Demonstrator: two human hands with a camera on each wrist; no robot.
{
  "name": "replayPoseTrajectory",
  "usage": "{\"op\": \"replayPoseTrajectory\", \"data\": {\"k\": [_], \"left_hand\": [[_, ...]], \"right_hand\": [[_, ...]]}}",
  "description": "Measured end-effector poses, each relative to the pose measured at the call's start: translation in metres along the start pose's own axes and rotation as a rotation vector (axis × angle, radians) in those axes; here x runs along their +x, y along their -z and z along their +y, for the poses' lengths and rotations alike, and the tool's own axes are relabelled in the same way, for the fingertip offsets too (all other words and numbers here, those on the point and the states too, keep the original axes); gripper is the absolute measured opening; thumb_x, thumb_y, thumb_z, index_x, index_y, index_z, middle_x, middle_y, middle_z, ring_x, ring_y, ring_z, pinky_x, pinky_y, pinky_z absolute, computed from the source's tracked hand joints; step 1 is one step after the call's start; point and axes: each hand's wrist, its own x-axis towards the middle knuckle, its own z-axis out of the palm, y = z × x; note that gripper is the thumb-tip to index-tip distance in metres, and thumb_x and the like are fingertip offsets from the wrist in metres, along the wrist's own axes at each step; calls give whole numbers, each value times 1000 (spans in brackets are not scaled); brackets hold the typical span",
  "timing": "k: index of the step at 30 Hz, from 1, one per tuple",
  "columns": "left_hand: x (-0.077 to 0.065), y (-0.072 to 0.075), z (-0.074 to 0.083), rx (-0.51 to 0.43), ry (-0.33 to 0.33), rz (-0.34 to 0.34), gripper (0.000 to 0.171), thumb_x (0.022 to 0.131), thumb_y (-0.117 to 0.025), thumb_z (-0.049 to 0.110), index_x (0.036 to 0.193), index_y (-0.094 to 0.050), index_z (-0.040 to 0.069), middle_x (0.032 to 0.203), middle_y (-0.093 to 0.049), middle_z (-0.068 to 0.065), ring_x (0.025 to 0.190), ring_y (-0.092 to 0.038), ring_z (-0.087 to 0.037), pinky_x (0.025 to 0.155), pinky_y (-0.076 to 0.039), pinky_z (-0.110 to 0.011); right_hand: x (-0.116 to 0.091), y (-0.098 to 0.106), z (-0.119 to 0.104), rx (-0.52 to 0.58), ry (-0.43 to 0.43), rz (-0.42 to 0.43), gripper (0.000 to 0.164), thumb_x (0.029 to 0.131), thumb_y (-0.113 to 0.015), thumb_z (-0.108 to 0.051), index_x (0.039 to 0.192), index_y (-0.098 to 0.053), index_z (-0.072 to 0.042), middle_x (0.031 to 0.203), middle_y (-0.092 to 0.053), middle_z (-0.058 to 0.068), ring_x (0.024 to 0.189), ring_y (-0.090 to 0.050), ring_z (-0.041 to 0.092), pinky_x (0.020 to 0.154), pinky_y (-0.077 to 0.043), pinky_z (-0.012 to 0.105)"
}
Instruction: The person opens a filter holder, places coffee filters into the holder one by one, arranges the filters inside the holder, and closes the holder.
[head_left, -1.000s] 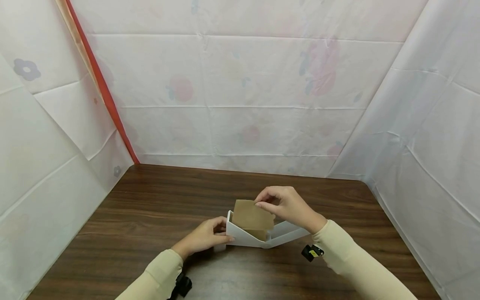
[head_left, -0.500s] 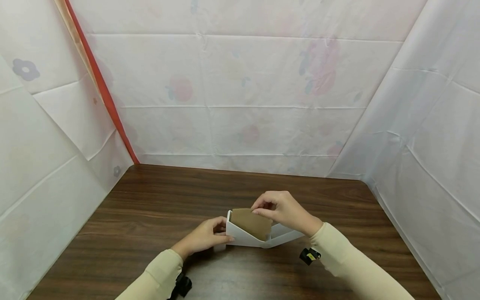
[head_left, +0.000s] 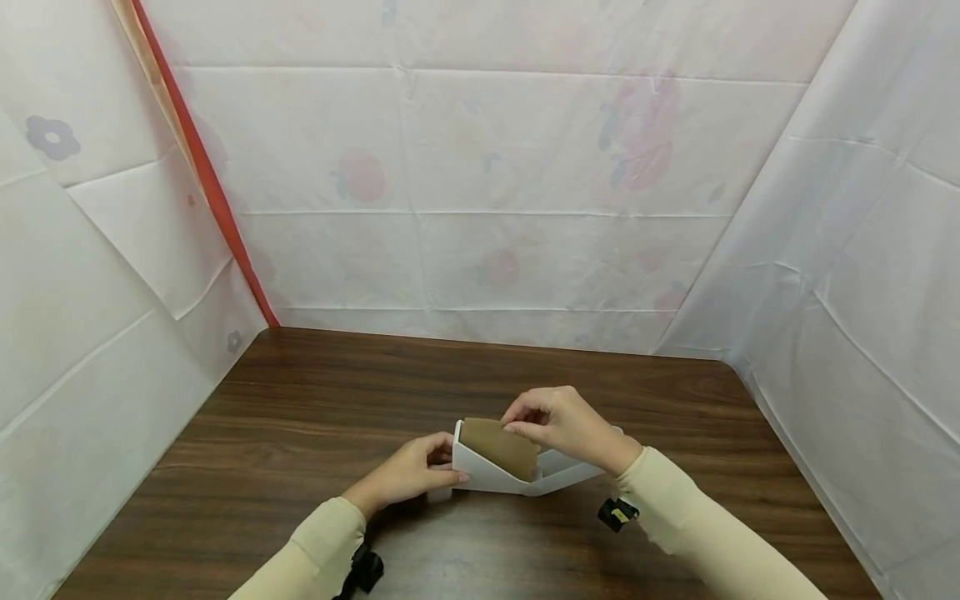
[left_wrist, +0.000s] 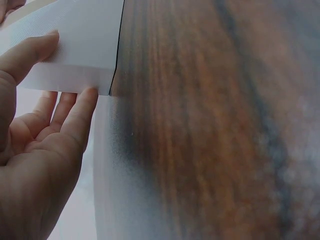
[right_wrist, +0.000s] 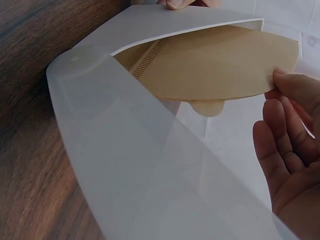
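Observation:
A white box point(head_left: 483, 473) with a hinged lid point(right_wrist: 130, 135) swung out to the right lies on the table. My left hand point(head_left: 408, 473) holds its left end; in the left wrist view the thumb lies on one face and the fingertips press the adjoining side. Tan paper coffee filters point(right_wrist: 215, 60), with a crimped seam and a rounded tab, sit partly inside the box. My right hand point(head_left: 566, 425) pinches a filter's upper corner between thumb and forefinger, the other fingers loosely bent. How many filters are stacked inside cannot be told.
The box stands on a dark wood-grain table point(head_left: 360, 375). White patterned sheets point(head_left: 465, 167) hang behind it and at both sides. A red strip point(head_left: 202, 167) runs down the back left corner. Black wrist cameras point(head_left: 366, 572) sit on both sleeves.
My right hand has come down and slightly left, carrying the filter lower into the box. The left hand and the box have stayed where they were.

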Motion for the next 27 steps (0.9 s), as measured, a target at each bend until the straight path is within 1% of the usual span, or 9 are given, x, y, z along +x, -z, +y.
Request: {"op": "replayPoseTrajectory", "data": {"k": [3, 7, 10, 16, 27], "left_hand": [[0, 0, 0, -11, 1, 1, 37, 88, -80, 16, 120, -63, 4, 109, -70, -4, 106, -65, -22, 84, -54, -26], [0, 1, 1, -9, 4, -1, 37, 88, -80, 16, 120, -63, 5, 110, -70, -4, 106, -65, -22, 84, -53, -26], [0, 1, 1, 0, 6, -2, 37, 89, -79, 17, 120, -63, 5, 110, -70, -3, 106, -65, -22, 84, -53, -27], [0, 1, 0, 9, 10, -4, 37, 89, -79, 18, 121, -63, 6, 110, -70, -3, 106, -65, -22, 83, -54, -27], [-1, 0, 2, 0, 11, -5, 37, 90, -78, 17, 120, -62, 5, 110, -69, -4, 106, -65, -22, 83, -54, -26]], "right_hand": [[-1, -2, -1, -25, -28, -16, 8, 92, -74, -15, 99, -74, -19, 85, -69, -11, 66, -58, 2, 58, -52, 22], [-1, -5, -2, -71, -43, -46, 6, 92, -74, -12, 97, -74, -15, 83, -70, -6, 68, -59, 0, 58, -52, 21], [0, -7, -2, -85, -58, -76, 5, 93, -74, -10, 97, -74, -13, 83, -70, -4, 68, -59, 0, 59, -52, 20], [-1, -10, -3, -100, -105, -117, 4, 93, -73, -10, 95, -74, -13, 81, -69, -6, 68, -58, 0, 59, -52, 20], [0, -19, -3, -121, -126, -144, 3, 94, -72, -10, 96, -74, -13, 80, -68, -8, 68, -57, -2, 60, -51, 19]]}}
